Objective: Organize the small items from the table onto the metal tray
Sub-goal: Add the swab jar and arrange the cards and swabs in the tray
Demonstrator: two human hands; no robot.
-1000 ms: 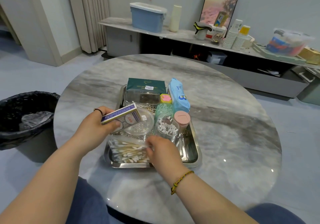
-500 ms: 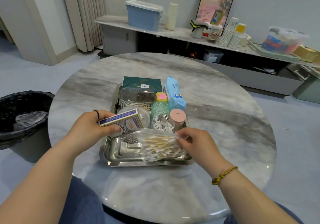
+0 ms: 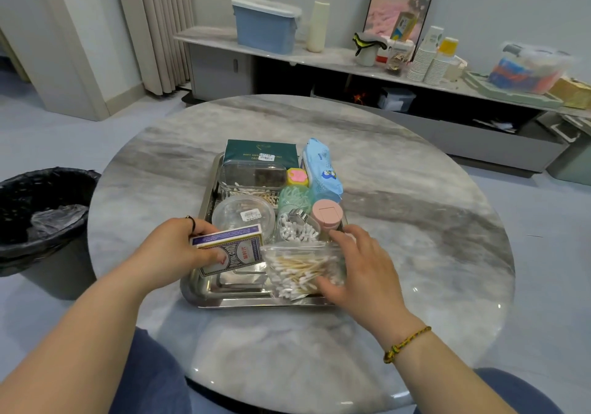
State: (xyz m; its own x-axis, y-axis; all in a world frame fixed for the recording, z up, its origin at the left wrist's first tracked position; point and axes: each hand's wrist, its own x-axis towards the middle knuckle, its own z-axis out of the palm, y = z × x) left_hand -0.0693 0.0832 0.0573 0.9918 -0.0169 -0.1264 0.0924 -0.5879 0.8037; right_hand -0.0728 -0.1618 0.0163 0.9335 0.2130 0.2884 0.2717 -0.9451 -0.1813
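1. Our left hand (image 3: 172,250) grips the card box (image 3: 230,249) above the near-left part of the metal tray (image 3: 204,295).
2. Our right hand (image 3: 361,269) rests with loosely spread fingers on the bag of cotton swabs (image 3: 297,273), which lies in the metal tray's near-right corner.

Soft even light, wide-angle edge distortion

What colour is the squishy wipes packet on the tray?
The soft wipes packet is light blue, best seen in head view.
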